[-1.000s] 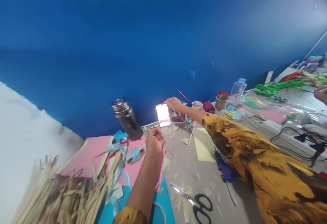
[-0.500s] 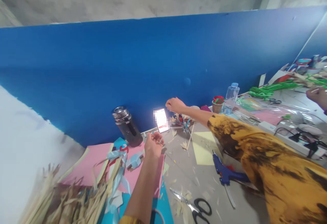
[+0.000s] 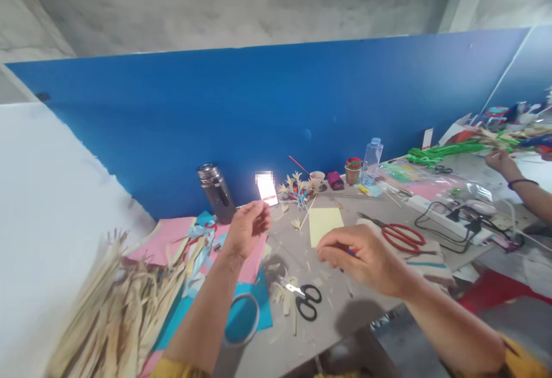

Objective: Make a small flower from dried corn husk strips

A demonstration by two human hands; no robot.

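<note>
My left hand (image 3: 248, 229) is raised over the pink sheets (image 3: 257, 257), its fingers curled together just below a lit phone (image 3: 268, 191). Whatever its fingertips may hold cannot be made out. My right hand (image 3: 360, 257) hovers in front of the yellow paper sheet (image 3: 324, 221), thumb and fingers pinched; nothing between them is clear enough to name. A bit of blue shows behind this hand, mostly hidden. Black-handled scissors (image 3: 307, 303) lie between my arms among husk scraps. Pale husk flowers (image 3: 297, 188) stand beyond, beside the phone.
Dried husks (image 3: 121, 315) and a dark flask (image 3: 217, 194) are on the left. A roll of tape (image 3: 241, 320) lies near the front. Red-handled scissors (image 3: 403, 238), a power strip (image 3: 448, 220) and a water bottle (image 3: 372, 159) are on the right. Another person's hand (image 3: 502, 165) is farther right.
My right hand has drawn back from beside the phone toward me and to the right. My left hand has risen slightly, its fingers more curled. The view has shifted.
</note>
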